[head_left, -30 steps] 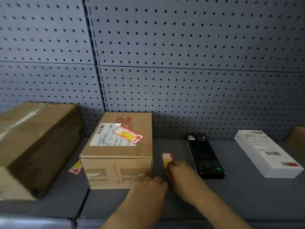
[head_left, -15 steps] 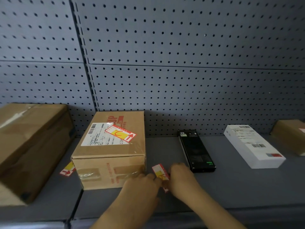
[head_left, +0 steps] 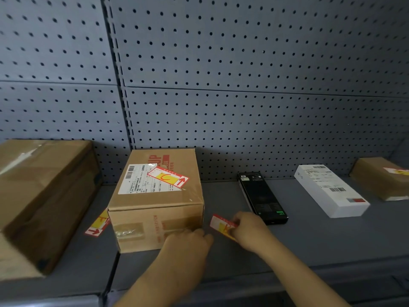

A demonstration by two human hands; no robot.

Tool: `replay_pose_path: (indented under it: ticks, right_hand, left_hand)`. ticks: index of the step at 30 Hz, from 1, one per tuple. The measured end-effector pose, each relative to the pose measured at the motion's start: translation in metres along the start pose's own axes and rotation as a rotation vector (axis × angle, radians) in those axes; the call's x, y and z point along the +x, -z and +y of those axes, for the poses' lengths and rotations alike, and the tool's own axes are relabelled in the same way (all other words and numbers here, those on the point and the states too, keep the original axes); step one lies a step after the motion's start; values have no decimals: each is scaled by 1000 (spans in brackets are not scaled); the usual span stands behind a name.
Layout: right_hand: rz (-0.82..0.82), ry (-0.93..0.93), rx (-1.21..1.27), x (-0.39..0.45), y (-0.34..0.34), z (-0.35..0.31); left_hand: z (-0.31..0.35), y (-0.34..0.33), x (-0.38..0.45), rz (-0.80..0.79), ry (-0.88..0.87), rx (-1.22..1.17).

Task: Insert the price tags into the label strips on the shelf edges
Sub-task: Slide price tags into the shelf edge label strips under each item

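Note:
My right hand [head_left: 251, 231] pinches a red, white and yellow price tag [head_left: 221, 224] just above the grey shelf [head_left: 309, 244], to the right of a mid-sized cardboard box [head_left: 155, 209]. My left hand [head_left: 188, 244] hovers at that box's front right corner, fingers curled, holding nothing I can see. A second price tag [head_left: 169, 177] lies on top of the box. A third tag [head_left: 97, 224] lies on the shelf left of the box. The label strip along the shelf's front edge [head_left: 287, 282] runs below my forearms.
A large cardboard box [head_left: 42, 196] fills the left of the shelf. A black slim box [head_left: 261, 197], a white box [head_left: 329, 192] and another brown box [head_left: 382, 177] sit to the right. A grey pegboard wall [head_left: 243, 107] backs the shelf.
My right hand has lifted the price tag off the shelf and drawn it toward me. My left hand has shifted slightly left, away from the tag. The view has shifted.

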State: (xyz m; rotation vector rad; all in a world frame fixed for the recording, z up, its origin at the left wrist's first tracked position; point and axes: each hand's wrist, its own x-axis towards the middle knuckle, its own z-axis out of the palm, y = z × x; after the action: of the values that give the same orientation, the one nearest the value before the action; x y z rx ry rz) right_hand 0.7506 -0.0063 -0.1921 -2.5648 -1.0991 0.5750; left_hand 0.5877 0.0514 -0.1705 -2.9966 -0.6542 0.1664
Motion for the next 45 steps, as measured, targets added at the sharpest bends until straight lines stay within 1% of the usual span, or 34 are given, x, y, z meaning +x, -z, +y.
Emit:
replay_pose_path:
  ticks: [4, 9, 13, 16, 20, 23, 30, 36, 39, 42, 45]
  right_hand:
    - [101, 44, 35, -17, 3, 4]
    - [246, 97, -47, -45, 5, -2]
    - [316, 241, -23, -74, 3, -11]
    - [362, 364, 8, -94, 2, -19]
    - [357, 472, 27, -115, -5, -35]
    - [348, 532, 18, -129, -14, -56]
    - [299, 591, 36, -155, -43, -121]
    - [287, 592, 51, -172, -84, -192]
    - [267, 572, 65, -181, -107, -229]
    - [289, 569, 81, -189, -124, -262]
    - [295, 559, 67, -196, -140, -285]
  left_hand:
    - [-6, -3, -5, 32, -6, -13]
    - [-13, 0, -19, 111, 27, -43]
    - [-15, 7, -39, 182, 93, -53]
    - [-15, 15, -58, 182, 158, -78]
    - [-25, 21, -89, 180, 247, -133]
    - [-38, 21, -116, 176, 309, -90]
    - [-92, 13, -182, 182, 411, -102]
    - [-158, -5, -231, 189, 421, -105]
    - [-195, -12, -256, 197, 387, -132]
    - [-227, -18, -277, 221, 369, -130]
    - [-248, -24, -291, 211, 354, -126]
